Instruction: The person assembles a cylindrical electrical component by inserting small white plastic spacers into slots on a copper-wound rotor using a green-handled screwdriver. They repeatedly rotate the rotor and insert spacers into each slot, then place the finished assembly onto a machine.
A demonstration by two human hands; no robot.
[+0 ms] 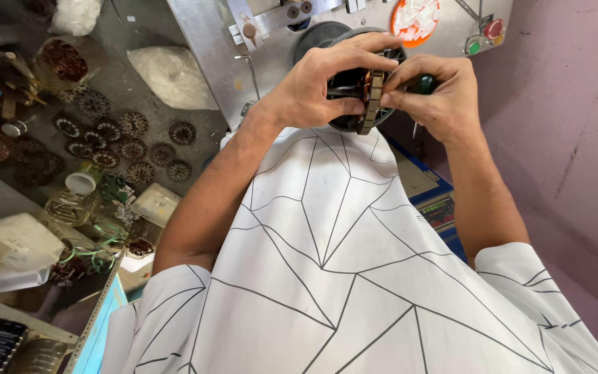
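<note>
My left hand (pixel 323 83) grips a round motor stator (pixel 368 97) with copper windings, held on edge in front of my chest. My right hand (pixel 437 97) pinches the stator's rim with thumb and forefinger and also holds a dark green tool handle (pixel 423 84) in the palm. Both hands are close together, just below a grey metal machine panel (pixel 209 41). The far side of the stator is hidden by my fingers.
Several wound stators (pixel 122 142) lie on the floor at left, beside plastic bags (pixel 171 73) of white material, jars and small boxes (pixel 153 202). The machine panel carries a red button (pixel 494 28), a green button (pixel 474 47) and an orange disc (pixel 415 19). A pink wall (pixel 576 138) stands at right.
</note>
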